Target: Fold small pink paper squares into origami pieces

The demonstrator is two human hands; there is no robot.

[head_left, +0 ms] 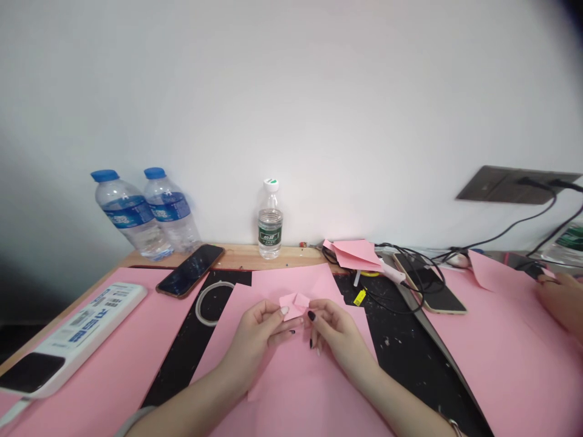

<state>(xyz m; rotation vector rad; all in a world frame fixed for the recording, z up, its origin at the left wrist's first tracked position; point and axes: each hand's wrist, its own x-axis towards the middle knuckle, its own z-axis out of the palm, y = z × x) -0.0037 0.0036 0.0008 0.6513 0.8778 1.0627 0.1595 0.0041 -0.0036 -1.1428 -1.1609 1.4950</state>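
Note:
A small piece of folded pink paper (291, 308) is held up between my two hands, with creased flaps standing along its top edge. My left hand (269, 323) pinches its left side, thumb on the front and fingers behind. At the right edge, my right hand (328, 325) has its thumb and fingers closed on a corner. Dark polish shows on some nails. Beneath both hands lie large overlapping sheets of pink paper (300, 388) on a black mat (401, 352).
Two blue-capped bottles (168, 206), a smaller water bottle (270, 224) and a phone (190, 270) stand or lie behind. A white power strip (77, 334) and tape ring (212, 303) are left. Right are cables (416, 291), another phone (430, 282) and another person's hand (562, 297).

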